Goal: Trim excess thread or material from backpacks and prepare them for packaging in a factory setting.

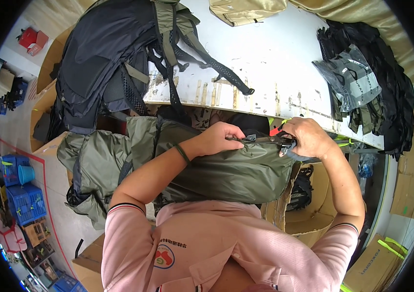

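Note:
A large olive-green bag (216,173) of shiny fabric lies across my front, against the table's near edge. My left hand (215,139) is closed in a pinch on the bag's upper edge, thumb and fingers around the fabric. Farther right, my right hand (307,138) has its fingers curled round a dark grey strap (297,155) at the bag's end. A small red piece (276,130) shows beside those fingers. The rest of the bag spreads left in loose folds, and part of its edge is hidden by my hands.
A black backpack (104,53) with dangling straps rests on the white table (265,63) at the left. Black bags (382,73) and a clear plastic packet (350,80) are piled at the right. Cardboard boxes (314,214) stand below; blue baskets (27,202) are far left.

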Demonstrator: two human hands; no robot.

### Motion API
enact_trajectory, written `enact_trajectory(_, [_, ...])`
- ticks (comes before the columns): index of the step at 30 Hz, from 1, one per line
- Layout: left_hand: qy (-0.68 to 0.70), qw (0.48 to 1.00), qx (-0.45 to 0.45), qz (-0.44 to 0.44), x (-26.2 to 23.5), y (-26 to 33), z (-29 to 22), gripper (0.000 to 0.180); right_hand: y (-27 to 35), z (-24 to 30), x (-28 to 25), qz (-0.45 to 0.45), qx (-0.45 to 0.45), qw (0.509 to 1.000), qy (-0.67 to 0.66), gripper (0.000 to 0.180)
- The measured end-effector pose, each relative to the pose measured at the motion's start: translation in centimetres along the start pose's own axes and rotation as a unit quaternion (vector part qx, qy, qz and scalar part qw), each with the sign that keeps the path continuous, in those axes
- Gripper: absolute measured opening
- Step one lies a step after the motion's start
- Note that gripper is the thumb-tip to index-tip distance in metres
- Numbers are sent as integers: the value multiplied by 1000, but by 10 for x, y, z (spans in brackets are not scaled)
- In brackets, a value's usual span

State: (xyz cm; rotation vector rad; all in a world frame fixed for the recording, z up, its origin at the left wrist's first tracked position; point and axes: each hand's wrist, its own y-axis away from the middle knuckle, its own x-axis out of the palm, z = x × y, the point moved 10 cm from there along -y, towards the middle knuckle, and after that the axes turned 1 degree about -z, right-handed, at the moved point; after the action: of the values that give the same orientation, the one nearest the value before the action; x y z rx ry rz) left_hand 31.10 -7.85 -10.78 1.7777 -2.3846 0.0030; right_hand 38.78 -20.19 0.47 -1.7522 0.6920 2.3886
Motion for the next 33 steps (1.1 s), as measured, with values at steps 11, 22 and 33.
enact_trajectory(11, [36, 999, -16, 12, 5, 2, -5, 23, -1, 7, -3, 15, 7, 1000, 18, 46])
enact_trajectory(22, [49, 998, -16, 25, 8, 0, -4, 20, 0, 2, 6, 32, 21, 997, 61, 36])
enact_trajectory(33, [-53, 998, 40, -3, -5, 4, -12, 18, 1, 3, 16, -45, -32, 996, -63, 20])
